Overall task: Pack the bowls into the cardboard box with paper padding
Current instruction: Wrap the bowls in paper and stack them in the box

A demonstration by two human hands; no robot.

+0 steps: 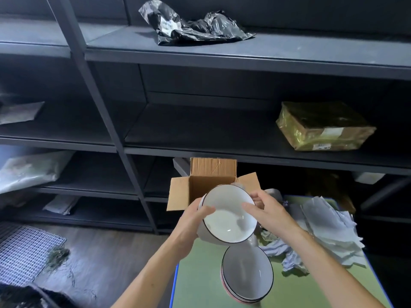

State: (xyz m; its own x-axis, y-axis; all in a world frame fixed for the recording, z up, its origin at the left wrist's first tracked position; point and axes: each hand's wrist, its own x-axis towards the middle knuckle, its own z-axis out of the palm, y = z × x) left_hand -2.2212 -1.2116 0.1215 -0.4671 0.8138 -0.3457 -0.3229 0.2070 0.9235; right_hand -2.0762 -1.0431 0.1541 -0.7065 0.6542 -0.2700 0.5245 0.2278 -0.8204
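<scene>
A white bowl [229, 213] with a dark rim is held up, tilted toward me, just in front of the open cardboard box [206, 183]. My left hand [193, 215] grips its left rim, thumb inside. On the right rim my right hand [266, 210] holds it with the thumb inside. A stack of similar bowls [248, 274] stands on the green table [200, 274] below. White padding paper [329, 227] lies in a loose pile at the table's right, with crumpled pieces [287, 256] near the stack. The box's inside is mostly hidden by the bowl.
Dark metal shelving [222, 56] fills the background. It bears a black plastic bag [189, 23], a taped brown parcel [322, 127] and pale packages [31, 167]. A wire grid [24, 252] lies on the wooden floor at the left.
</scene>
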